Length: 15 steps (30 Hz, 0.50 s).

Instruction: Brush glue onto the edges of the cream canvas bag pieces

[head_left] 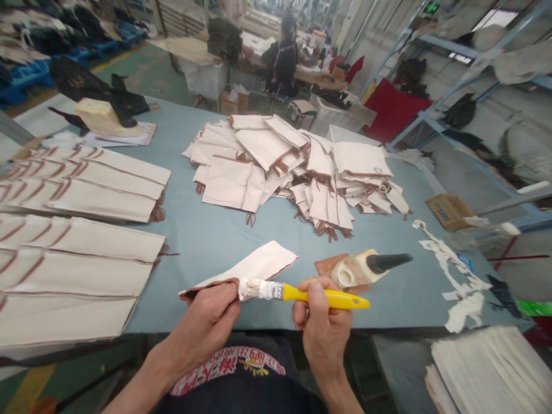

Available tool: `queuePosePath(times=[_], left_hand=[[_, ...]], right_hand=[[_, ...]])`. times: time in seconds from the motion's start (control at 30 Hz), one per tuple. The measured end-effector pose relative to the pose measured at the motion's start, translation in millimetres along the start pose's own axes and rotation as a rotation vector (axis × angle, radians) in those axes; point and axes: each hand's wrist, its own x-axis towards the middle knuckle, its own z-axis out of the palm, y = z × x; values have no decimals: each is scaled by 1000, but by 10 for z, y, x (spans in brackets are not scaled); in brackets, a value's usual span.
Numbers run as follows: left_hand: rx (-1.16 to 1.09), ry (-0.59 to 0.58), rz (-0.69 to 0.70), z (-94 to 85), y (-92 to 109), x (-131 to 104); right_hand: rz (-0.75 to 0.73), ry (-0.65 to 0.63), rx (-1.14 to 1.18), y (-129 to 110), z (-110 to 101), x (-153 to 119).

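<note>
My left hand (215,307) is closed on the brown-trimmed edge of a cream fabric piece (263,261), which lies at the near side of the table. In my right hand (325,313) is a paintbrush (297,293) with a yellow handle and a metal ferrule. White paste-like stuff coats its bristles, which touch or nearly touch the brown edge beside my left fingers. Just beyond my right hand stands a pale, crusted container (353,270) with a dark handle-like part pointing right. A brown flat piece (330,264) lies under it.
Overlapping rows of cream pieces with brown trim (86,253) cover the table's left side. A loose heap of similar pieces (276,161) lies at the back. White scraps (452,264) and a cardboard box (448,211) are at right. A person (282,60) is in the background.
</note>
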Motion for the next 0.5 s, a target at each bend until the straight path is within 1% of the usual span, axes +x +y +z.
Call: queuePosePath(times=[0.07, 0.13, 0.2, 0.3, 0.4, 0.43, 0.5], left_hand=[[4, 12, 1, 9, -2, -1], [10, 22, 10, 22, -6, 3], [6, 17, 9, 31, -19, 9], [-26, -4, 7, 29, -54, 14], [-66, -3, 62, 23, -86, 16], [-72, 7, 74, 24, -90, 16], [-69, 22, 64, 34, -92, 16]], right_hand=[[-61, 52, -25, -24, -40, 48], [-115, 64, -40, -31, -52, 54], [-159, 2, -54, -7, -42, -15], [-210, -152, -97, 70, -24, -216], [-271, -251, -148, 114, -29, -345], [-285, -250, -144, 107, -32, -341], [-285, -172, -92, 62, -29, -259]])
